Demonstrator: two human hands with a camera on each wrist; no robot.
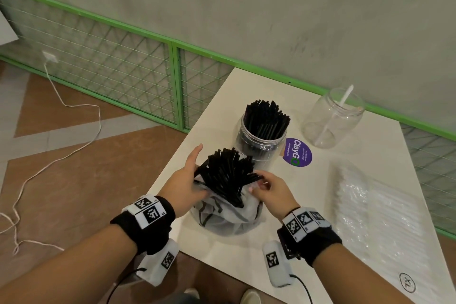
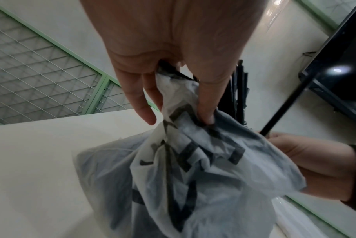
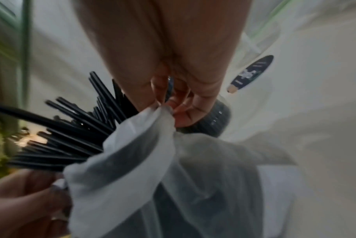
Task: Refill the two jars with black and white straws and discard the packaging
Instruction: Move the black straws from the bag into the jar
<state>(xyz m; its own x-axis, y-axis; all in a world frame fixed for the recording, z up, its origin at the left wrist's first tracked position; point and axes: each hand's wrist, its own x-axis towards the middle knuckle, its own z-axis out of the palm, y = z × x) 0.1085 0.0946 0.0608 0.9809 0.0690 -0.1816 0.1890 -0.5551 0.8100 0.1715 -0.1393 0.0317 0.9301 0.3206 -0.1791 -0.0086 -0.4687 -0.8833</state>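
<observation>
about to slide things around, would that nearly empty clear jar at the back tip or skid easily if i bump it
Probably yes. The clear jar holds only one white straw, so it likely weighs little and would skid on the smooth table. It looks like thin clear plastic, taller than wide, so a bump near the rim might tip it rather than break it.

A white table (image 1: 370,155) carries a jar of black straws (image 1: 262,131). Right of it: a purple sticker (image 1: 298,153), a nearly empty clear jar (image 1: 332,118), and clear-wrapped white straws (image 1: 370,210). In front, a plastic bag (image 1: 227,217).
</observation>
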